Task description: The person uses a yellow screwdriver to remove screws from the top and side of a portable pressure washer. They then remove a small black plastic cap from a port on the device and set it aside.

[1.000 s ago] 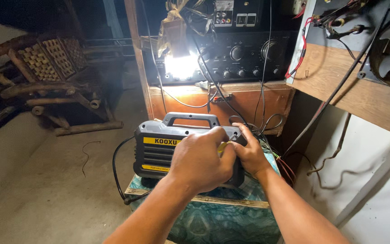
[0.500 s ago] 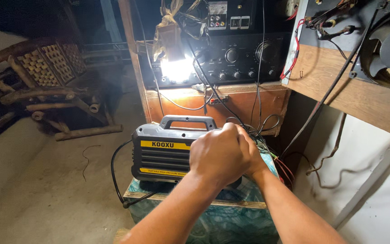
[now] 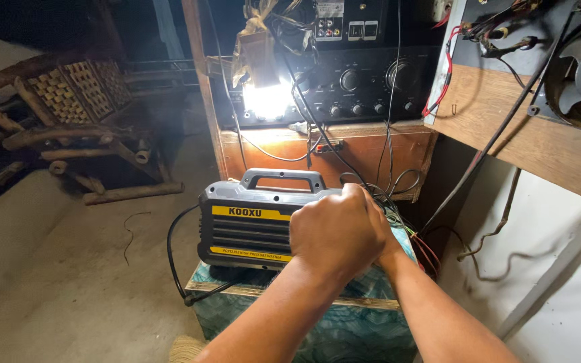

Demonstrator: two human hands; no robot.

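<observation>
Head view: two bare hands meet at the right end of a boxy pressure washer (image 3: 250,225).

Grey ribbed plastic with yellow stripes and an arched handle, it sits on a teal patterned box (image 3: 344,329). The left hand (image 3: 336,232) is curled into a fist over the right hand (image 3: 388,245); what the fingers grip is hidden. Tangled wires (image 3: 408,235) lie beside them.
</observation>
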